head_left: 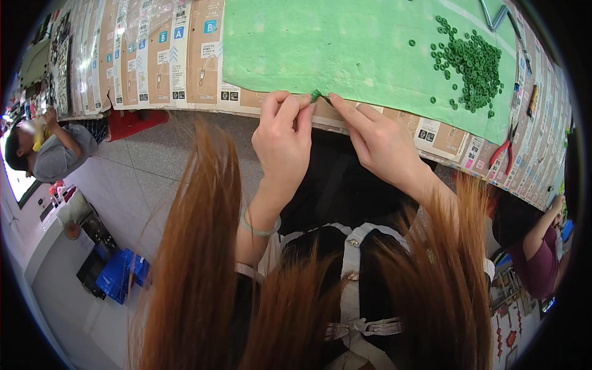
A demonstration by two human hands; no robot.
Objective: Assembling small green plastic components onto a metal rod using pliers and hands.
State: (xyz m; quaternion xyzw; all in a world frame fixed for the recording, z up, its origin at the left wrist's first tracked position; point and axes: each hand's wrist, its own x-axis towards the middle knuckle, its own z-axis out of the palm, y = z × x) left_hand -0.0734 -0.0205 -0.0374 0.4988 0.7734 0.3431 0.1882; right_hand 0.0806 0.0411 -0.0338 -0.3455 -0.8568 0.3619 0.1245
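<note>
Over the near edge of the green cloth, my two hands come close together. My left hand pinches a short stack of green ring-shaped beads between thumb and fingertips. A dark thin strand runs from the beads toward my right hand. The fingertips of that hand close on the strand's end; whether it is cord or wire is too small to tell. To the right on the cloth lies a loose heap of similar green beads, with a few scattered around it.
Red-handled pliers rest on the cardboard-covered table at the right. Beyond the heap lie metal tools and a small yellow tool. One person is at the far left, another at the right. Long hair hangs below my arms.
</note>
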